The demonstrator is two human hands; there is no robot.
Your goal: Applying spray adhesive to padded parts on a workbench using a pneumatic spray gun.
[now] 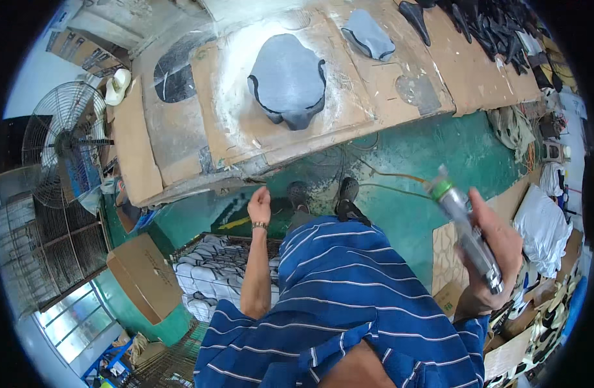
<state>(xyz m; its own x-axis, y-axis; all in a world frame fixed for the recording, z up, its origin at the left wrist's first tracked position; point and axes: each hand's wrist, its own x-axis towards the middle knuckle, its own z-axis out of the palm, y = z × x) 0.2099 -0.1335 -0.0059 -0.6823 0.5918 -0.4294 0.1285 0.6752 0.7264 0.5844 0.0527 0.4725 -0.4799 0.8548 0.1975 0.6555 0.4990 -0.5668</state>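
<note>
My right hand (494,249) is wrapped round a spray gun (462,216) with a clear barrel, a green collar and a metal end; motion blurs it a little. It is held off to the right, over the floor. My left hand (259,205) hangs just below the workbench's near edge with its fingers curled together, and nothing shows in it. On the cardboard-covered workbench (297,145) lies a large grey saddle-shaped cover (287,74) with black edges, ringed by white spray residue. A smaller grey cover (369,33) lies farther right.
Black saddle-shaped pieces (481,32) pile up at the bench's far right. A wire-caged fan (67,142) stands left, near a cardboard box (145,278) and a wire cage of grey covers (209,271). Hoses (394,174) trail across the green floor. A white plastic bag (541,226) is at right.
</note>
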